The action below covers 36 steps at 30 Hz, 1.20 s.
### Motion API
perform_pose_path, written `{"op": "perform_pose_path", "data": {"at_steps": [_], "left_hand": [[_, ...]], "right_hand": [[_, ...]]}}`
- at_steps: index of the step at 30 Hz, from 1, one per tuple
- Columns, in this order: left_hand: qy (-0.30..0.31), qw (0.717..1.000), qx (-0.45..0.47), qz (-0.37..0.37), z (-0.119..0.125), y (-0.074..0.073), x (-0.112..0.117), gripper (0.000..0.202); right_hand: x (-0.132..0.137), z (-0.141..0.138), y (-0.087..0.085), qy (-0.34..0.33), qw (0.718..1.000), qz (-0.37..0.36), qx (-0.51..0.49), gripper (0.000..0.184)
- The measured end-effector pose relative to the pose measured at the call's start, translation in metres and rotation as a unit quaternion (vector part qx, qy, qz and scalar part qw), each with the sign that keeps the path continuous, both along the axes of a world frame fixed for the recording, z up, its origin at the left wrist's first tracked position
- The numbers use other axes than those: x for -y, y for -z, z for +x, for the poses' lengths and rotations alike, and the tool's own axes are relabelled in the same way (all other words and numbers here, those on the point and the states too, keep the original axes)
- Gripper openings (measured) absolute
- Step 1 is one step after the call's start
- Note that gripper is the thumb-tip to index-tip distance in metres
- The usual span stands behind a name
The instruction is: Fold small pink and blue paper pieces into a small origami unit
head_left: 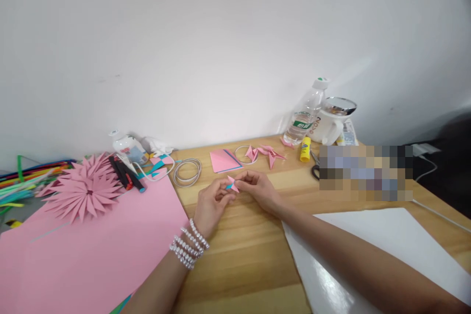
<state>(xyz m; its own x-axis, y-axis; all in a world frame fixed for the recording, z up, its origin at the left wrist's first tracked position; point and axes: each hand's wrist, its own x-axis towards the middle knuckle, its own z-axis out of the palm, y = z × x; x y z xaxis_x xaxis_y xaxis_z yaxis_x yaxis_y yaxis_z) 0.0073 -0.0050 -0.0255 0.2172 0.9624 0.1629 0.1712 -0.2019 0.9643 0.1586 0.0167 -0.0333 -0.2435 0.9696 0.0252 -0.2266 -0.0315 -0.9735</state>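
Note:
Between my two hands is a small folded paper piece (pixel 231 185), pink with a blue patch, held above the wooden table (pixel 235 265). My left hand (pixel 214 202), with pearl bracelets on its wrist, pinches it from the left. From the right, my right hand (pixel 257 189) grips the same piece with thumb and fingertips. Just beyond my hands lies a stack of pink paper squares (pixel 223 161) with a blue edge showing. Several pink folded paper pieces (pixel 271 156) rest behind my right hand.
Left: a large pink sheet (pixel 147 235), a spiky pink paper flower (pixel 88 191), markers (pixel 127 174) and a coiled cable (pixel 187 172). Right: a water bottle (pixel 303 115), a white mug (pixel 327 127), a yellow glue stick (pixel 305 150), scissors (pixel 315 171) and a white sheet (pixel 371 235).

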Motion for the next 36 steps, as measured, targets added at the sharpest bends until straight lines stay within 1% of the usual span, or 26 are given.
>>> {"op": "perform_pose_path", "data": {"at_steps": [4,14,16,19,22,25,27,29,30,33,34,35,36], "left_hand": [[-0.022,0.999,-0.015,0.024,-0.001,0.002,0.0,0.02],[-0.045,0.994,-0.063,0.073,-0.003,-0.002,0.003,0.01],[-0.039,0.996,-0.049,0.062,-0.002,-0.002,0.003,0.009],[-0.024,1.0,0.005,0.015,0.0,-0.003,0.003,0.011],[-0.008,0.998,0.053,-0.027,0.002,-0.007,0.003,0.015],[0.007,0.996,0.073,-0.047,0.003,-0.01,0.003,0.014],[0.005,0.995,0.082,-0.056,0.003,-0.01,0.003,0.017],[-0.005,0.997,0.063,-0.047,0.001,-0.01,0.004,0.024],[-0.01,0.999,0.039,-0.031,0.001,-0.009,0.004,0.025],[-0.029,0.997,-0.052,0.039,-0.001,-0.008,0.007,0.017],[-0.033,0.996,-0.066,0.05,-0.001,-0.008,0.007,0.016],[-0.035,0.997,-0.059,0.046,-0.001,-0.009,0.007,0.016],[-0.03,0.999,-0.035,0.023,0.0,-0.009,0.006,0.016]], "right_hand": [[0.001,0.001,-0.001,-0.029,0.999,0.0,-0.014,0.018],[0.002,0.0,0.003,-0.03,0.999,-0.007,-0.007,0.022],[0.002,0.0,0.004,-0.032,0.999,-0.007,-0.013,0.023],[0.002,0.001,0.002,-0.029,0.999,0.006,-0.021,0.022],[0.002,0.003,0.0,-0.022,0.999,0.033,-0.016,0.02],[0.001,0.004,-0.001,-0.026,0.998,0.048,-0.014,0.019],[0.001,0.004,0.0,-0.033,0.998,0.046,-0.011,0.019],[0.001,0.004,0.0,-0.032,0.999,0.038,-0.008,0.021],[0.001,0.003,0.0,-0.027,0.999,0.033,-0.008,0.021],[0.002,0.002,0.001,-0.012,1.0,0.02,-0.016,0.021],[0.002,0.002,0.001,-0.013,1.0,0.018,-0.019,0.021],[0.002,0.002,0.001,-0.017,0.999,0.018,-0.021,0.021],[0.002,0.003,0.001,-0.021,0.999,0.02,-0.019,0.021]]}}
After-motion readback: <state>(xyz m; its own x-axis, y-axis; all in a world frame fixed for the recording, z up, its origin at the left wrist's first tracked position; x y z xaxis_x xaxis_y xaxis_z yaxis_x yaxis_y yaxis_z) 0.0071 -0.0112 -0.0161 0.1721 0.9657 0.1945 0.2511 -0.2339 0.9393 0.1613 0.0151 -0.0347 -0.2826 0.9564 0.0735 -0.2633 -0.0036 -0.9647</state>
